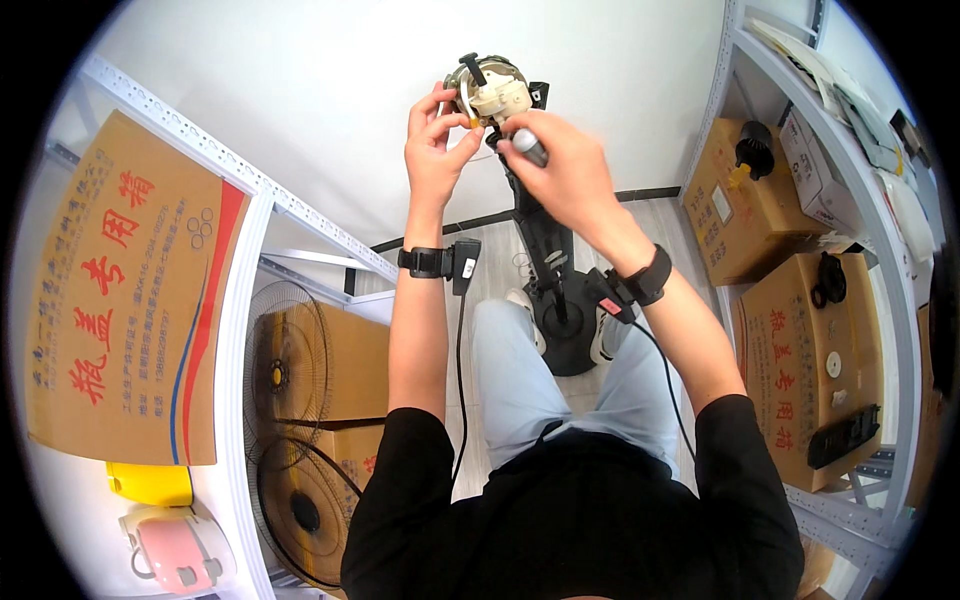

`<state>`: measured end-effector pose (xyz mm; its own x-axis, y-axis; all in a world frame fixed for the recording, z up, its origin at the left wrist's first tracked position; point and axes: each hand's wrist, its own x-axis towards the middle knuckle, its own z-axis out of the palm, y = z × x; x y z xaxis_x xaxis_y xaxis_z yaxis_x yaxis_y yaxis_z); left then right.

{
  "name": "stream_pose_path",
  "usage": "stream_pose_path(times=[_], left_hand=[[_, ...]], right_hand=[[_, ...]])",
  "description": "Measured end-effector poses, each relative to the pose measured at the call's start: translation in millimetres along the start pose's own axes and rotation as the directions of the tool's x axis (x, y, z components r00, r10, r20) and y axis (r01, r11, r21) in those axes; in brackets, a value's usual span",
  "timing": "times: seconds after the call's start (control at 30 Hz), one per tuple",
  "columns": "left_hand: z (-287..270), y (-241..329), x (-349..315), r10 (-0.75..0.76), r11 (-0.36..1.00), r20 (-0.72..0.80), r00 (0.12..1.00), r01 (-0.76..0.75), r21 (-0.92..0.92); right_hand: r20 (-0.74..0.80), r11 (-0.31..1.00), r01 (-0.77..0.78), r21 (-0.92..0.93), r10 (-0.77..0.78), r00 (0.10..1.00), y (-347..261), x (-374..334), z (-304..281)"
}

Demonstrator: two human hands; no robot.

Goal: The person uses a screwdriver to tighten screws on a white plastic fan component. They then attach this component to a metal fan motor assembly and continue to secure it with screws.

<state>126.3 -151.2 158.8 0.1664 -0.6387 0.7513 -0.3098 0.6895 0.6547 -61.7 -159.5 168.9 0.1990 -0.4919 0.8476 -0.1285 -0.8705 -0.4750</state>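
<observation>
Shelves flank the work, left shelf (232, 400) & right shelf (810, 112), w/ cardboard boxes (135, 290) on them; low risk there, tho elbows could knock stuff if arms swing wide. Fan stand (542, 228) is upright betw. the knees, black round base (575, 357) on the floor betw. the feet. A hard off-centre push up top could rock it, b/c the load sits high on a narrow pole.

Fan head (500, 95), opened up w/ cream casing showing, is atop the pole near the wall, both hands on or at it. It could tilt or swivel under force, esp. if left-side support slackens.

Left hand (438, 140) is at the head's left side, fingers curled, thumb & index close together near a small orange bit (476, 123); can't tell if they pinch it. Right hand (565, 165) is closed round a grey-handled tool (530, 147), prob. a screwdriver; tip hidden. Main risk, IMO: tip slips off at an angle & scrapes the casing or jabs the left fingers, as they're v. close.

Black cables (460, 380) hang from both wrist straps (427, 263); could snag on a knee & tug a wrist mid-turn. Orange bit, if loose, could drop floorward.
</observation>
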Motion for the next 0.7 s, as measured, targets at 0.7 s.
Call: stream_pose_path(times=[0.7], left_hand=[[-8.0,-21.5,-2.1,-0.11,0.908,0.027,0.994,0.112,-0.403]], right_hand=[[0.197,0.867,-0.493,0.072,0.472,0.859,-42.6,-6.3,36.3]])
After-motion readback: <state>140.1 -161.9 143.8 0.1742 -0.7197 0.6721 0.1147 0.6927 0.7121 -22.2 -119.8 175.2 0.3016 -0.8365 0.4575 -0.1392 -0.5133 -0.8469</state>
